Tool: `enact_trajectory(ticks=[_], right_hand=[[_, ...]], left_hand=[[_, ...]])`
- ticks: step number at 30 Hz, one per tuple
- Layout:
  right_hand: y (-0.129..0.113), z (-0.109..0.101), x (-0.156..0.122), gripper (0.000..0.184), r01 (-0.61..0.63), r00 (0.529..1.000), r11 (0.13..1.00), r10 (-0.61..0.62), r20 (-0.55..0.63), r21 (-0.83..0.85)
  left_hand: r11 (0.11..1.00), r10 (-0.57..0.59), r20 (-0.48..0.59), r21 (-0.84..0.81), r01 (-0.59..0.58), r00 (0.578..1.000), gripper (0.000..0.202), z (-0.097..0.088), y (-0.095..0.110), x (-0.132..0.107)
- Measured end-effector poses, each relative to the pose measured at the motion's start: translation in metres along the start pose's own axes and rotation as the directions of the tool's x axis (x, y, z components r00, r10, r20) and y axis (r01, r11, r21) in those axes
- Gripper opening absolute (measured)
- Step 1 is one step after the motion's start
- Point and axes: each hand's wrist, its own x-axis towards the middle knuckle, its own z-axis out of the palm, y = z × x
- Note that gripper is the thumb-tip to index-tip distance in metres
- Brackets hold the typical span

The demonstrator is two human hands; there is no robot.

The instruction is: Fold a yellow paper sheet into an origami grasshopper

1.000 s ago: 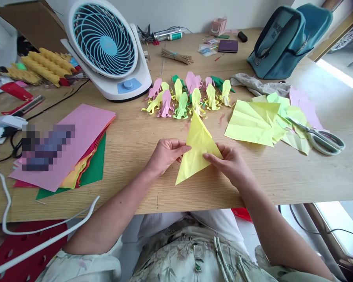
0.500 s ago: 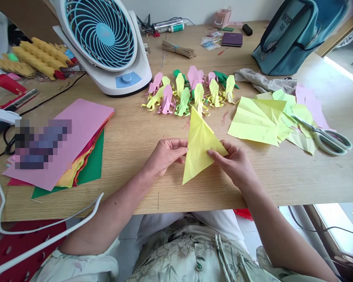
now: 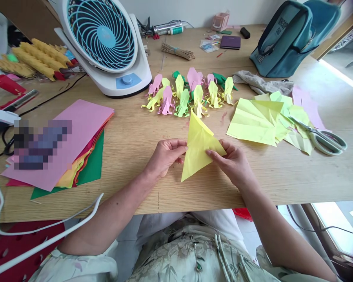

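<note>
A sheet of yellow paper [image 3: 197, 150], creased and folded into a rough triangle, is held up between both hands above the table's front part. My left hand [image 3: 168, 156] pinches its left edge between thumb and fingers. At the right corner, my right hand [image 3: 233, 158] grips it with the thumb on top and the fingers behind, partly hidden. Just beyond the paper's tip stand several folded paper figures [image 3: 198, 100] in pink, yellow and green. Creased yellow-green paper [image 3: 253, 123] lies to the right, over other paper pieces.
Scissors [image 3: 326, 140] rest on the paper pieces at right. A stack of coloured paper [image 3: 85, 113] lies at left, a blurred patch over it. Behind stand a fan [image 3: 106, 37] and a blue bag [image 3: 279, 43]. A bundle of thin sticks [image 3: 178, 51] lies at the back.
The yellow paper tilts slightly, and its lower tip has risen a little. Both hands keep their hold with almost no movement. The view has shifted slightly.
</note>
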Motion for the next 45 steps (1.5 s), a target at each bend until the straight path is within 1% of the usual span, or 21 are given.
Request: enact_trajectory(ticks=[2, 4, 6, 8, 12, 14, 17, 20, 24, 30, 34, 39, 45], right_hand=[[0.0, 0.001, 0.001, 0.032, 0.001, 1.0, 0.999, -0.002, 0.011, 0.035], [0.0, 0.001, 0.002, 0.032, -0.001, 1.0, 0.995, -0.002, 0.029, 0.104], [0.001, 0.001, 0.003, 0.032, 0.007, 0.999, 0.983, -0.013, 0.034, 0.183], [0.002, 0.0, 0.004, 0.03, 0.032, 0.999, 0.974, -0.037, 0.019, 0.226], [0.005, -0.001, 0.007, 0.026, 0.055, 0.998, 0.971, -0.05, -0.026, 0.234], [0.007, -0.002, 0.008, 0.027, 0.041, 0.998, 0.971, -0.026, -0.064, 0.235], [0.009, -0.002, 0.009, 0.027, 0.017, 0.993, 0.972, 0.01, -0.116, 0.236], [0.011, -0.002, 0.011, 0.027, 0.004, 0.99, 0.973, 0.028, -0.135, 0.231], [0.01, -0.002, 0.011, 0.026, -0.014, 0.987, 0.973, 0.05, -0.153, 0.23], [0.004, -0.001, 0.008, 0.027, -0.028, 0.991, 0.955, 0.066, -0.12, 0.296], [0.001, -0.001, 0.007, 0.028, -0.036, 0.99, 0.949, 0.076, -0.116, 0.314], [0.002, -0.004, 0.008, 0.022, -0.022, 0.991, 0.947, 0.064, -0.121, 0.319], [0.002, -0.005, 0.007, 0.023, -0.033, 0.989, 0.95, 0.077, -0.129, 0.309]], left_hand=[[1.0, -0.004, -0.018, -0.017, 0.004, 1.0, 0.026, 0.0, -0.001, 0.001], [0.999, -0.001, -0.042, -0.035, -0.001, 0.999, 0.023, 0.001, -0.003, 0.002], [0.998, 0.019, -0.065, -0.057, -0.022, 0.998, 0.022, 0.0, -0.005, 0.003], [0.994, 0.05, -0.087, -0.09, -0.058, 0.995, 0.02, 0.0, -0.007, 0.004], [0.987, 0.082, -0.095, -0.127, -0.094, 0.992, 0.018, 0.001, -0.009, 0.005], [0.988, 0.087, -0.109, -0.122, -0.1, 0.99, 0.02, 0.002, -0.008, 0.005], [0.987, 0.113, -0.159, -0.096, -0.13, 0.981, 0.02, 0.006, -0.007, 0.004], [0.984, 0.148, -0.184, -0.067, -0.163, 0.972, 0.018, 0.009, -0.006, 0.003], [0.985, 0.151, -0.177, -0.057, -0.163, 0.973, 0.017, 0.01, -0.006, 0.002], [0.988, 0.113, -0.161, -0.088, -0.128, 0.98, 0.017, 0.008, -0.005, 0.001], [0.986, 0.117, -0.121, -0.104, -0.13, 0.986, 0.017, 0.007, -0.005, 0.001], [0.99, 0.091, -0.069, -0.098, -0.098, 0.993, 0.018, 0.003, -0.008, 0.004], [0.991, 0.099, -0.049, -0.08, -0.103, 0.994, 0.016, 0.002, -0.007, 0.004]])
